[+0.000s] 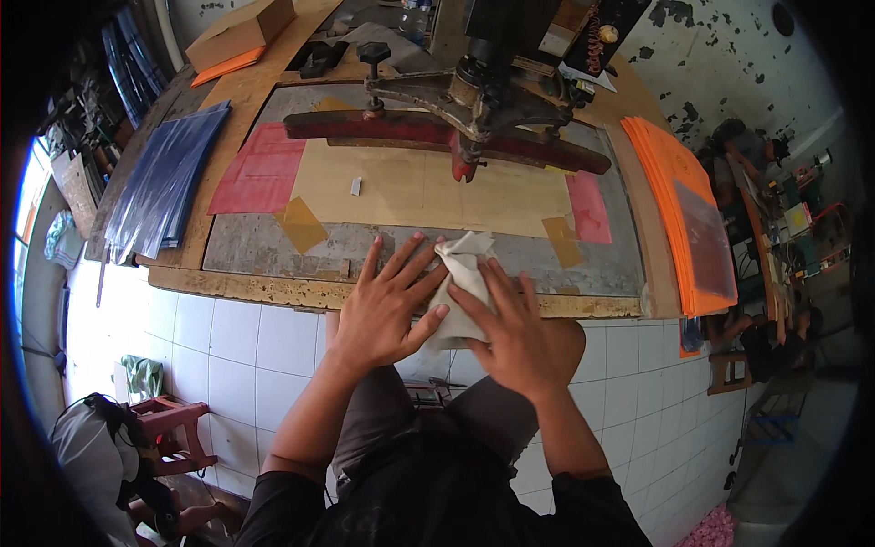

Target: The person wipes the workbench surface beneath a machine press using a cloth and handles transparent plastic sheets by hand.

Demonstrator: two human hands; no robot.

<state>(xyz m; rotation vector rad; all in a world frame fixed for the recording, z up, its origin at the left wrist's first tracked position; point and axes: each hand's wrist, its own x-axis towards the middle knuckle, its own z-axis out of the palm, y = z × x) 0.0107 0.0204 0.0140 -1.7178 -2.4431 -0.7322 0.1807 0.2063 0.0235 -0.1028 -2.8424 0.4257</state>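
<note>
A pale, crumpled cloth [463, 292] hangs over the front edge of the worktable, with its folded upper end on the grey metal plate [383, 248]. My right hand [518, 337] grips the cloth from the right, the fingers lying across it. Close by on the left, my left hand [387, 308] is open, its fingers spread toward the plate and their tips near the cloth's upper end. Beyond both hands a tan sheet [410, 187] lies on the plate, with pink pieces [260, 169] at its ends and brown tape [301, 226] at its near edge.
A press head with a red bar [383, 126] hangs over the tan sheet. Blue plastic-covered sheets [173, 173] lie at the left and orange folders [679, 210] at the right. A cardboard box [239, 32] sits at the far left. Other people are at both sides.
</note>
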